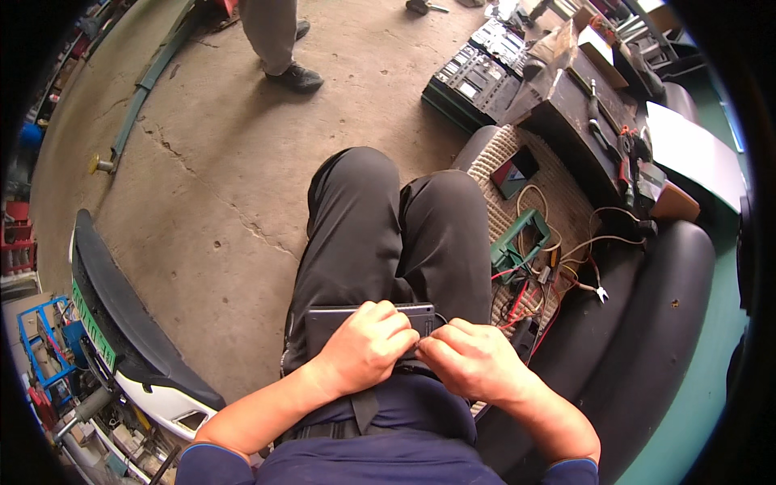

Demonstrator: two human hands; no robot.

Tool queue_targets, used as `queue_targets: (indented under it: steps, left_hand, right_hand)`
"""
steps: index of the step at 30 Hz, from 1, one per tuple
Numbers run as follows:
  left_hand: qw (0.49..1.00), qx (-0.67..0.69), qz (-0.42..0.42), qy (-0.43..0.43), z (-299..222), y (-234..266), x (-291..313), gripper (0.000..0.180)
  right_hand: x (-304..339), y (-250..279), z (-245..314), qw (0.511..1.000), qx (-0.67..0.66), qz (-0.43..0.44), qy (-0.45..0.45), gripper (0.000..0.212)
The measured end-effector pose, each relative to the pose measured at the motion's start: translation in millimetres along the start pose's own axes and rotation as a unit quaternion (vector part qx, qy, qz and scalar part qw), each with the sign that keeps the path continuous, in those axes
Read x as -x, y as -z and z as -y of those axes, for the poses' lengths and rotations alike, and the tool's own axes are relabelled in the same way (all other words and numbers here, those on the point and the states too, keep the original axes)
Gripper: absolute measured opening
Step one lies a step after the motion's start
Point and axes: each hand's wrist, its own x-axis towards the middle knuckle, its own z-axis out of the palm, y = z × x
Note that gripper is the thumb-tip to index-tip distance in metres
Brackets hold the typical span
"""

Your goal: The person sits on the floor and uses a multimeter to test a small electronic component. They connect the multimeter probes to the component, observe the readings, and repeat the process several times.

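A dark flat device [326,322], like a tablet or slim case, rests across my lap at the waist. My left hand [368,343] is closed with curled fingers over its middle, thumb toward the right side. At the device's right end my right hand [469,357] is closed in a pinch, its fingertips meeting near my left thumb. Whatever lies between those fingertips is too small or hidden to make out. A thin dark cord [441,318] shows by the device's right corner, just above my right fingers. A black strap [364,410] hangs below my left hand.
To my right, a woven mat [578,212] bears a green plastic frame [521,241], tangled wires [566,263] and a dark flat box [515,172]. Black padded armrests [647,315] lie beyond. A car bumper [133,311] stands left. Another person's leg [271,36] is ahead.
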Motion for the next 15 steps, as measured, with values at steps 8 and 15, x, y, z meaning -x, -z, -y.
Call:
queue_targets:
  steps: [8,15]
  left_hand:
    - [0.999,-0.023,-0.04,0.016,-3,-7,3,0.022]
    - [0.999,0.003,-0.013,0.029,1,1,1,0.017]
  right_hand:
    - [7,-22,3,0.987,-0.087,-0.021,-0.136,0.027]
    - [1,-13,-12,0.975,-0.211,-0.024,-0.061,0.021]
